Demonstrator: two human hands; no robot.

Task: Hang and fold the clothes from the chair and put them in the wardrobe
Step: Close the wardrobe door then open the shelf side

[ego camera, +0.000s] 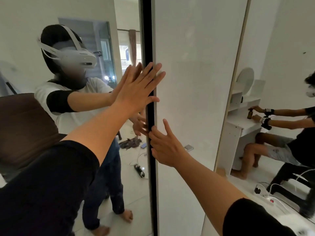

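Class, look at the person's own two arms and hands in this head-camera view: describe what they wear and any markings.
Both arms wear black sleeves that end near the elbow, leaving the forearms bare. The left hand and the right hand are bare: no gloves, rings, watch or straps show. No cables or markings appear on either arm.

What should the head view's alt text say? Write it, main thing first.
A person presses the open left hand flat on a mirrored wardrobe door, while the right hand touches its dark edge beside a white door. The mirror shows their reflection.
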